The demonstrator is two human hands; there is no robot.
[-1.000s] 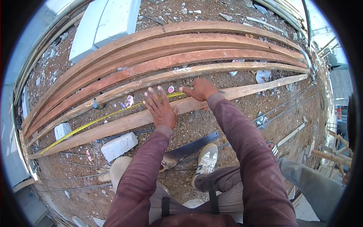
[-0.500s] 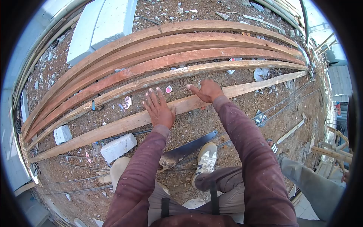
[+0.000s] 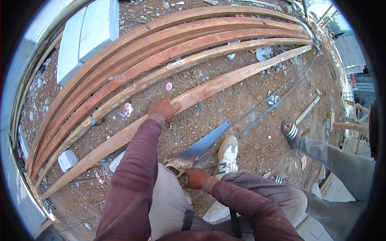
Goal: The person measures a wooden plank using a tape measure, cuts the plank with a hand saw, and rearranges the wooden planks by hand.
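Note:
My left hand [image 3: 164, 109] is closed over the nearest wooden plank [image 3: 209, 89], its thumb lying along the top face. The plank runs slantwise across the ground. My right hand [image 3: 197, 178] is down by my knees, right at the wooden handle of a handsaw [image 3: 205, 141]. Its fingers are bent and their tips are hidden, so a grip on the handle cannot be made out. The saw's dark blade points up and to the right, beside my white shoe [image 3: 228, 156].
Several more planks [image 3: 161, 60] lie beyond, side by side. White blocks [image 3: 96, 30] stand at the upper left, with a smaller white block [image 3: 67, 160] by the planks' left ends. Thin metal rods [image 3: 261, 116] cross the rubble ground. Another person's sandalled foot [image 3: 290, 132] is at the right.
My right hand has left the plank and come down to the saw's handle. My left hand has gone from lying spread on the plank to gripping it. The view has shifted.

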